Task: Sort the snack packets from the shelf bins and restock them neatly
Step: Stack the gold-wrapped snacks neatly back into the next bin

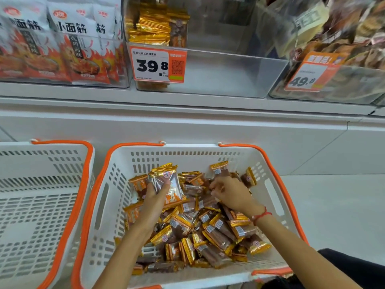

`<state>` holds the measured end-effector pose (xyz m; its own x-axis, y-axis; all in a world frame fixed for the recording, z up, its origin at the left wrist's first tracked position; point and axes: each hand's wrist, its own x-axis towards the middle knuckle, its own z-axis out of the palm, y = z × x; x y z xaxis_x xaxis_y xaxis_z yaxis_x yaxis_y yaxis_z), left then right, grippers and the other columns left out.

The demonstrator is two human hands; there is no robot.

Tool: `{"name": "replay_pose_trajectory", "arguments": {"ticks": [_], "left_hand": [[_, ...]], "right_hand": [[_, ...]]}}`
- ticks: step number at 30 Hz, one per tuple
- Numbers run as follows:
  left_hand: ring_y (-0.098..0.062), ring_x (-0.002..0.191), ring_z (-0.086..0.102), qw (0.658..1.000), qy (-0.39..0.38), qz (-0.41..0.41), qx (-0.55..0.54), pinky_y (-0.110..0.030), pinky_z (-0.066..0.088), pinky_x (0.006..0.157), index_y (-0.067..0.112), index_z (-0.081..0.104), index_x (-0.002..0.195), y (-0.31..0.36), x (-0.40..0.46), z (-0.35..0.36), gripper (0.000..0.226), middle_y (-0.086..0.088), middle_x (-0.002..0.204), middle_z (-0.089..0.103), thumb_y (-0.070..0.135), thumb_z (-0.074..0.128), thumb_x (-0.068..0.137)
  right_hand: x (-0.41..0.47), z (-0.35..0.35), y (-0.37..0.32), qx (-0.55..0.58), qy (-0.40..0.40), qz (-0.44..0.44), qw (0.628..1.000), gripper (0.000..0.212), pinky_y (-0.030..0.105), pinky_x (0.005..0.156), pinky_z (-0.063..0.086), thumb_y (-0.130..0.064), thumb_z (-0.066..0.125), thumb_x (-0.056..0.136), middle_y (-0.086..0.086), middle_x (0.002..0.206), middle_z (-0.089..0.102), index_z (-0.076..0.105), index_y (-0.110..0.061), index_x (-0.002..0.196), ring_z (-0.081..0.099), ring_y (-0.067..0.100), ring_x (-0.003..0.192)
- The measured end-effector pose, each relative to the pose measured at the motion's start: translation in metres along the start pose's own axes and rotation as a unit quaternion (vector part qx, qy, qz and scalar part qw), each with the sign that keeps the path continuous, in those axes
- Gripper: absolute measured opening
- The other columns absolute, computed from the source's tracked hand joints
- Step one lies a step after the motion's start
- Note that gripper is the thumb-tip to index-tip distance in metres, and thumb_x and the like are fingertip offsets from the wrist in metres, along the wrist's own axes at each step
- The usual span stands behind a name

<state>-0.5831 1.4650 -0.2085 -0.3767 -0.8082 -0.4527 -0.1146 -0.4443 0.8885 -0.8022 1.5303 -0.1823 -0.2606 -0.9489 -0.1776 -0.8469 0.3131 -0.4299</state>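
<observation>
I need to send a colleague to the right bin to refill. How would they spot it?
On the shelf above the baskets, find the clear bin with the orange 39.8 price tag. Unlike its full neighbours, it holds only one stack of gold packets at its left.

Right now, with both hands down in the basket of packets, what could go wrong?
The left hand grips a fanned stack of packets; adding more could let some slip back into the basket. The right hand digs in the loose pile, and could mix faces and orientations, so the clear bin gets restocked untidily.
</observation>
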Motion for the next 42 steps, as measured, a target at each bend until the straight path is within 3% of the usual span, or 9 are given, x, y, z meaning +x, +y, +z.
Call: {"name": "replay_pose_trajectory", "arguments": {"ticks": [6,9,12,15,20,26,30,36,42], "left_hand": [[-0.023,0.140,0.035,0.998,0.007,-0.025,-0.057,-0.057,0.026,0.114,0.040,0.025,0.149,-0.014,0.014,-0.006,0.118,0.003,0.153,0.035,0.094,0.054,0.049],[-0.022,0.128,0.048,0.997,0.003,-0.042,-0.071,-0.052,0.031,0.112,0.028,0.038,0.139,-0.015,0.014,-0.002,0.061,-0.004,0.142,0.049,0.065,0.046,0.090],[-0.024,0.115,0.056,0.997,0.017,-0.055,-0.050,-0.052,0.037,0.108,0.029,0.048,0.118,-0.014,0.015,-0.005,0.024,-0.011,0.129,0.058,0.043,0.041,0.100],[-0.024,0.124,0.051,0.998,-0.008,-0.056,-0.030,-0.053,0.034,0.111,0.029,0.046,0.134,-0.010,0.016,-0.012,0.047,-0.004,0.135,0.055,0.054,0.049,0.094],[-0.027,0.119,0.055,0.996,0.056,-0.039,-0.061,-0.053,0.036,0.109,0.022,0.043,0.136,0.004,0.018,-0.021,0.044,-0.008,0.131,0.058,0.041,0.051,0.097],[-0.034,0.113,0.055,0.998,0.051,-0.010,-0.030,-0.057,0.035,0.108,0.024,0.050,0.111,0.013,0.023,-0.016,0.019,-0.014,0.113,0.058,0.039,0.046,0.100],[-0.025,0.132,0.044,0.999,0.016,0.025,-0.018,-0.053,0.029,0.113,0.031,0.032,0.147,0.023,0.010,-0.010,0.083,0.001,0.140,0.049,0.076,0.048,0.080],[-0.024,0.139,0.036,0.997,-0.025,0.017,-0.076,-0.053,0.029,0.113,0.037,0.031,0.147,0.020,0.017,-0.014,0.115,-0.001,0.152,0.038,0.090,0.063,0.050],[-0.024,0.079,0.060,0.995,-0.018,-0.032,-0.097,-0.033,0.051,0.071,0.009,0.051,0.102,0.035,0.000,0.001,0.011,-0.013,0.089,0.062,0.018,0.046,0.101]], "right_hand": [[-0.029,0.062,0.048,-0.375,-0.230,-0.062,0.896,0.056,0.042,0.110,0.027,-0.054,0.054,0.089,0.011,0.151,0.032,0.061,-0.012,0.125,0.032,0.029,0.132],[-0.021,0.064,0.047,-0.386,-0.232,-0.067,0.890,0.052,0.041,0.107,0.031,-0.049,0.053,0.092,0.011,0.148,0.036,0.062,-0.008,0.123,0.034,0.027,0.129],[-0.011,0.050,0.040,-0.260,-0.239,-0.030,0.935,0.034,0.032,0.082,0.041,-0.039,0.048,0.097,0.011,0.113,0.062,0.068,-0.012,0.097,0.051,0.022,0.101],[0.000,0.022,0.021,0.113,-0.230,0.081,0.963,0.030,0.026,0.063,0.039,-0.023,0.051,0.098,0.010,0.079,0.065,0.058,-0.020,0.070,0.051,0.012,0.064],[0.003,-0.019,-0.029,0.552,-0.184,0.115,0.805,0.021,0.019,0.053,0.050,0.002,0.052,0.093,0.006,0.073,0.062,0.058,-0.009,0.076,0.060,0.009,0.058],[-0.006,-0.035,-0.070,0.618,-0.148,0.084,0.768,0.046,0.021,0.068,0.058,0.009,0.063,0.084,0.016,0.104,0.072,0.055,-0.010,0.125,0.071,0.021,0.090],[-0.011,-0.040,-0.079,0.605,-0.115,0.074,0.785,0.071,0.030,0.070,0.060,0.010,0.063,0.083,0.025,0.110,0.065,0.042,-0.034,0.135,0.069,0.027,0.089],[-0.015,-0.044,-0.084,0.615,0.024,0.119,0.779,0.048,0.022,0.068,0.057,-0.011,0.079,0.077,0.016,0.113,0.068,0.053,-0.016,0.117,0.072,0.020,0.091],[-0.015,-0.032,-0.079,0.628,0.076,0.111,0.767,0.068,0.025,0.072,0.057,-0.007,0.080,0.074,0.014,0.112,0.066,0.043,-0.022,0.129,0.072,0.023,0.092]]}}
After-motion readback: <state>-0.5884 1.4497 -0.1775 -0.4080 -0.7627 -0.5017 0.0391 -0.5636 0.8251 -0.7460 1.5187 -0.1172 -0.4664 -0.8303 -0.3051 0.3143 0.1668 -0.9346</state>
